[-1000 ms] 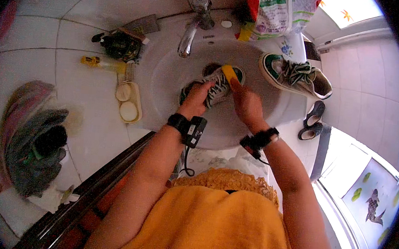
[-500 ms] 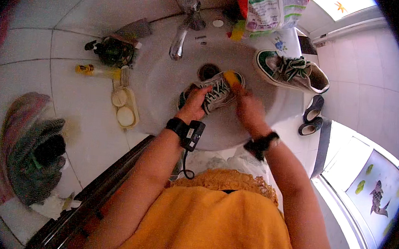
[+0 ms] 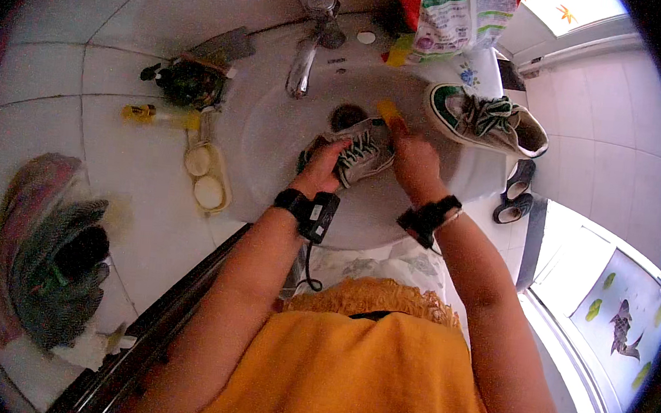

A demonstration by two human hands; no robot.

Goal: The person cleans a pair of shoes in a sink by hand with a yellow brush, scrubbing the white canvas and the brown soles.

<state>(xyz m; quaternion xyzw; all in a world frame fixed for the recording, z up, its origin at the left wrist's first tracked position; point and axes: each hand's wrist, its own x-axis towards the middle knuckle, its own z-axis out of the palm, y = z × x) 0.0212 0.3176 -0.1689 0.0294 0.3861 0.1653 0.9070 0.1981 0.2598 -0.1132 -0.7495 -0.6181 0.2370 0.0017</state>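
Note:
Inside the white sink basin (image 3: 362,209), a grey sneaker (image 3: 366,156) with green trim and pale laces lies tilted, toe toward the right. My left hand (image 3: 320,168) is closed round its heel end, thumb along the upper. My right hand (image 3: 417,165) grips a small yellow brush (image 3: 390,113), which juts up from the fist just beyond the shoe's toe; its bristles cannot be made out. A matching sneaker (image 3: 486,118) rests on the basin's right rim.
A chrome faucet (image 3: 302,66) stands over the drain (image 3: 346,117). To the left are a soap dish (image 3: 208,184), a yellow-capped bottle (image 3: 150,115) and a dark bottle (image 3: 188,82). A printed plastic bag (image 3: 461,17) sits behind right. Dark slippers (image 3: 515,195) lie beyond the rim.
My right hand has lifted the yellow brush off the sneaker's toe and shifted slightly up. My left hand keeps its hold on the shoe, which has turned a little.

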